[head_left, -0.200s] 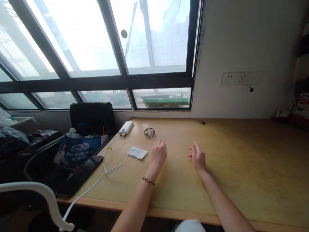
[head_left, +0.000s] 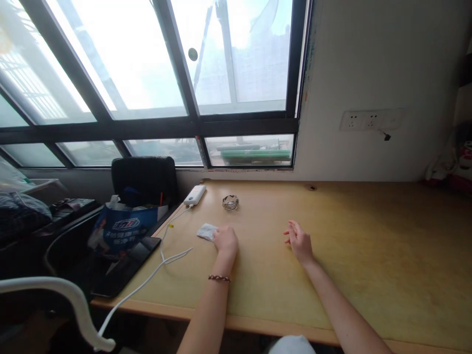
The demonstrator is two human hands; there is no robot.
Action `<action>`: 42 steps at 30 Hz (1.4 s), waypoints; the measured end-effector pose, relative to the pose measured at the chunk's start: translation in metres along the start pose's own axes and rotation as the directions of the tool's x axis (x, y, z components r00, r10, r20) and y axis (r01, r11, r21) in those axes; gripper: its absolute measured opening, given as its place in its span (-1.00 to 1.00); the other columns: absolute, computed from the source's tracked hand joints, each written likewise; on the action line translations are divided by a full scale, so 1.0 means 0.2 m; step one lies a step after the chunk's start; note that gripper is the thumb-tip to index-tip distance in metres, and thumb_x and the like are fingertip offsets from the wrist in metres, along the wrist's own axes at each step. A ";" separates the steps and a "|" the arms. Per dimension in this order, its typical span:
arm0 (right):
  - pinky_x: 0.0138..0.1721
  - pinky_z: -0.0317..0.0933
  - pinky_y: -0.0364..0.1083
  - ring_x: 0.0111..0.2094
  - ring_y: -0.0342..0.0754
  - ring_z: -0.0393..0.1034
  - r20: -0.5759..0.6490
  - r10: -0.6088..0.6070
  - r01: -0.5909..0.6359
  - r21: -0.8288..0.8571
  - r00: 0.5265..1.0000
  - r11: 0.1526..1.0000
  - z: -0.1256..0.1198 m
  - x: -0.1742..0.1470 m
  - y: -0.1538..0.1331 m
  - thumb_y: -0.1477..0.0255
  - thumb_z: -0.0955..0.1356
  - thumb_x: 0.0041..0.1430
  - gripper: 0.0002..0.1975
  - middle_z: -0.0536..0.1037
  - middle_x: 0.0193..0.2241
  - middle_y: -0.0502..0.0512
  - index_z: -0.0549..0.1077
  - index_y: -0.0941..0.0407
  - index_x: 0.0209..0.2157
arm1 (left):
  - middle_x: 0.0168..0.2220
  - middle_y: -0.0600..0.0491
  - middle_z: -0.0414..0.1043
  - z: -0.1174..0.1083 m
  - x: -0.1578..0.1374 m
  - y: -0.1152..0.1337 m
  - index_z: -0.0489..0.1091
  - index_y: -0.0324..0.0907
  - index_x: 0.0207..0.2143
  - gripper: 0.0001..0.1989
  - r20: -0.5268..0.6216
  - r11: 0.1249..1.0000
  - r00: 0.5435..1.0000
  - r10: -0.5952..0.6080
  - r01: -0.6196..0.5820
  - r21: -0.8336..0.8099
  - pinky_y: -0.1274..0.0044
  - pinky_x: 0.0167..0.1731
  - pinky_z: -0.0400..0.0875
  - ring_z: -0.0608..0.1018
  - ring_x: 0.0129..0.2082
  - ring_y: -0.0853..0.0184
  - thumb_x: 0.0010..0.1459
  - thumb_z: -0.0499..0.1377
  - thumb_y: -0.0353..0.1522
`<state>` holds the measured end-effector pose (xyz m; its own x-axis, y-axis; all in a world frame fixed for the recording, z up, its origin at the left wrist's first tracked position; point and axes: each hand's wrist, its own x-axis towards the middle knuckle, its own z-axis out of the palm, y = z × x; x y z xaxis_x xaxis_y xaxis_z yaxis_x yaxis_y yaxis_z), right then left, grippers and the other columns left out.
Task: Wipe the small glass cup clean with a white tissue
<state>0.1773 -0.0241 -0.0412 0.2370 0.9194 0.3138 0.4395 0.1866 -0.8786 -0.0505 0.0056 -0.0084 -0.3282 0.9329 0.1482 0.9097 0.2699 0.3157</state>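
Note:
My left hand (head_left: 225, 241), with a braided brown bracelet on its wrist, is over the right end of a folded white tissue (head_left: 206, 231). Its fingers are curled closed at the tissue's edge, and the fingertips are partly hidden. Beyond that hand a silver openwork ring-shaped piece (head_left: 230, 202), like a small crown or bangle, stands on the wooden table (head_left: 265, 285). To the right, my right hand (head_left: 300, 243) rests over the tabletop, fingers loosely bent and apart, holding nothing.
A white power bank (head_left: 195, 195) with a white cable (head_left: 147, 279) lies along the table's left edge. Left of it are a black tablet (head_left: 127, 268), a blue bag (head_left: 123, 223) and a black chair (head_left: 144, 179). A curved white tube (head_left: 70, 295) fills the lower left.
My left hand has moved left and slightly toward me, from beside the tissue onto its right end. My right hand has barely shifted. The view has turned slightly.

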 end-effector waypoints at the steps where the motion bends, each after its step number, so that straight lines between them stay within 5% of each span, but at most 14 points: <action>1: -0.63 0.21 -0.18 -0.68 -0.15 0.34 0.006 -0.002 0.002 0.014 1.000 1.000 0.00 0.00 0.00 0.18 0.08 0.10 -0.56 0.49 -0.52 0.07 0.28 0.18 -0.15 | -0.28 -0.37 0.33 0.01 0.01 -0.01 0.37 -0.43 -0.32 -0.73 0.029 1.000 0.999 -0.014 0.014 -0.004 0.31 -0.33 0.22 0.37 -0.22 0.00 -0.04 -0.05 -0.51; 4: -0.60 0.23 -0.16 -0.66 -0.14 0.35 0.017 -0.002 0.001 0.049 1.000 0.999 0.00 0.00 0.00 0.19 0.10 0.09 -0.58 0.49 -0.54 0.07 0.28 0.18 -0.15 | -0.42 -0.27 0.39 0.05 0.01 0.01 0.40 -0.37 -0.50 -0.76 -0.018 0.990 0.998 0.056 -0.058 -0.132 0.38 -0.41 0.25 0.42 -0.35 0.09 -0.02 -0.03 -0.43; 6: -0.55 0.26 -0.13 -0.61 -0.11 0.37 0.036 -0.013 0.011 0.072 0.999 0.997 -0.01 0.00 -0.03 0.20 0.13 0.08 -0.60 0.49 -0.52 0.10 0.29 0.18 -0.17 | -0.48 -0.15 0.40 0.07 -0.01 0.06 0.39 -0.30 -0.56 -0.75 -0.010 0.906 0.992 0.129 -0.122 -0.405 0.45 -0.43 0.27 0.43 -0.40 0.17 -0.03 0.01 -0.33; 9: -0.32 0.27 -0.06 -0.35 -0.03 0.40 0.090 -0.125 0.115 0.105 0.988 0.988 -0.02 -0.02 -0.08 0.23 0.23 0.01 -0.63 0.49 -0.34 0.15 0.31 0.14 -0.17 | -0.50 -0.03 0.40 0.11 -0.06 0.14 0.37 -0.26 -0.47 -0.74 0.188 0.483 0.955 0.231 0.055 -0.874 0.53 -0.51 0.31 0.45 -0.48 0.30 -0.06 0.05 -0.24; 12: -0.12 0.17 0.01 -0.13 0.02 0.29 0.173 -0.248 0.223 0.153 0.953 0.963 -0.02 -0.03 -0.13 0.26 0.35 -0.14 -0.51 0.39 -0.14 0.14 0.28 0.08 -0.11 | -0.49 0.02 0.40 0.14 -0.11 0.22 0.34 -0.25 -0.40 -0.74 0.369 0.084 0.864 0.341 0.363 -0.928 0.53 -0.52 0.34 0.44 -0.54 0.38 -0.13 0.13 -0.24; 17: -0.40 0.32 -0.04 -0.44 -0.06 0.41 0.238 -0.008 -0.084 0.372 0.971 0.925 -0.01 0.00 -0.09 0.25 0.35 -0.16 -0.43 0.47 -0.37 0.10 0.21 0.12 -0.06 | -0.49 0.01 0.42 0.17 -0.09 0.38 0.31 -0.26 -0.51 -0.71 0.429 -0.155 0.807 0.406 0.524 -0.838 0.56 -0.47 0.34 0.45 -0.53 0.41 -0.13 0.13 -0.17; 21: -0.55 0.31 -0.11 -0.47 -0.04 0.40 0.136 0.180 -0.223 0.479 0.974 0.849 -0.01 0.06 0.00 0.20 0.33 -0.14 -0.50 0.48 -0.41 0.13 0.27 0.18 -0.16 | -0.47 -0.06 0.42 0.22 -0.10 0.49 0.33 -0.29 -0.49 -0.49 0.417 -0.128 0.777 0.471 0.528 -0.839 0.55 -0.48 0.33 0.47 -0.49 0.36 -0.12 0.01 0.02; 25: -0.62 0.26 -0.14 -0.47 -0.01 0.40 0.086 0.234 -0.248 0.439 0.968 0.863 -0.01 0.07 0.06 0.18 0.31 -0.13 -0.54 0.50 -0.40 0.17 0.32 0.19 -0.22 | -0.47 -0.04 0.42 0.28 -0.16 0.50 0.36 -0.31 -0.39 -0.59 0.342 -0.007 0.770 0.539 0.410 -0.912 0.60 -0.54 0.28 0.46 -0.51 0.38 -0.17 0.17 -0.13; 31: -0.38 0.29 -0.06 -0.37 -0.01 0.38 -0.122 0.025 -0.010 0.120 0.992 0.993 0.00 0.02 0.00 0.22 0.29 -0.08 -0.66 0.48 -0.36 0.18 0.41 0.18 -0.32 | -0.57 0.05 0.39 0.28 -0.17 0.43 0.37 -0.31 -0.51 -0.67 0.259 0.098 0.859 0.441 0.240 -0.966 0.63 -0.58 0.22 0.39 -0.60 0.46 -0.19 0.19 -0.17; 34: -0.33 0.29 -0.07 -0.29 -0.02 0.36 -0.051 -0.060 0.066 0.124 0.997 0.990 0.00 0.00 -0.06 0.24 0.25 -0.02 -0.69 0.46 -0.31 0.17 0.41 0.15 -0.30 | -0.60 0.08 0.36 0.27 -0.17 0.43 0.37 -0.30 -0.53 -0.72 0.163 0.139 0.870 0.465 0.110 -0.984 0.64 -0.59 0.20 0.37 -0.60 0.47 -0.18 0.19 -0.22; 42: -0.36 0.30 -0.07 -0.35 0.00 0.40 0.067 0.078 -0.095 0.297 0.995 0.950 0.00 -0.01 -0.07 0.24 0.27 -0.05 -0.69 0.50 -0.39 0.15 0.42 0.17 -0.34 | -0.55 0.05 0.36 0.29 -0.23 0.47 0.36 -0.29 -0.54 -0.78 0.058 0.160 0.818 0.572 -0.041 -0.986 0.61 -0.49 0.25 0.38 -0.52 0.42 -0.15 0.18 -0.27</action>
<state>0.1711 -0.0277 -0.0298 0.2121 0.9524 0.2191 0.1377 0.1928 -0.9715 0.0643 0.0011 -0.0396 0.2672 0.9314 0.2471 -0.0921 -0.2306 0.9687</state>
